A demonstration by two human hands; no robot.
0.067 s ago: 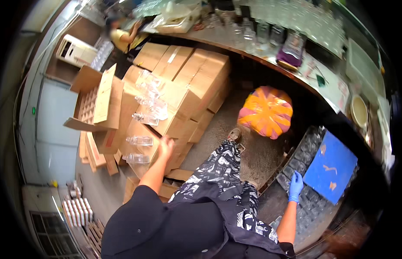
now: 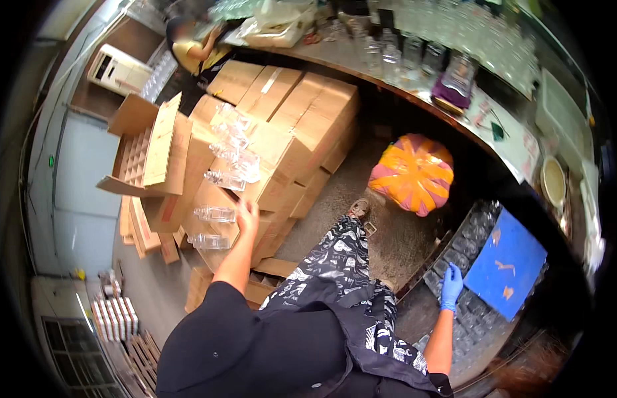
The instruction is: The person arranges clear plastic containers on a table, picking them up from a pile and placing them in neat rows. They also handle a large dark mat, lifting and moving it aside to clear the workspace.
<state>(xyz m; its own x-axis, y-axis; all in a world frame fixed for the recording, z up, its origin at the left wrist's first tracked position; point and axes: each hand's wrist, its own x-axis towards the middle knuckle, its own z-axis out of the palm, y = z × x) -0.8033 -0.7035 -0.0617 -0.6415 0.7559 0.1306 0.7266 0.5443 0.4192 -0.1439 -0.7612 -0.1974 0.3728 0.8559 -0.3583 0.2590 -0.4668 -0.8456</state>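
My bare left hand (image 2: 247, 217) is beside the edge of a stacked cardboard box (image 2: 219, 194), fingers apart, and I see nothing in it. Just left of it, two clear glass bottles (image 2: 214, 214) lie on their sides on the cardboard. More clear bottles (image 2: 237, 159) lie in a row farther up the stack. My right hand (image 2: 452, 288), in a blue glove, is over rows of packed clear glass bottles (image 2: 462, 247). Its fingers are loosely stretched, with nothing visible in them. Right beside it, a blue sheet (image 2: 504, 255) with torn brown patches covers part of these bottles.
An open carton with dividers (image 2: 137, 156) stands left of the stack. An orange and pink taped stool (image 2: 414, 174) is on the floor ahead. Along the far side runs a long workbench (image 2: 361, 66) crowded with glass bottles. A person (image 2: 189, 53) in yellow works at the far left.
My left hand has shifted slightly left, toward the bottles, and its fingers have opened more. My right hand stays almost in place. The view has tilted slightly.
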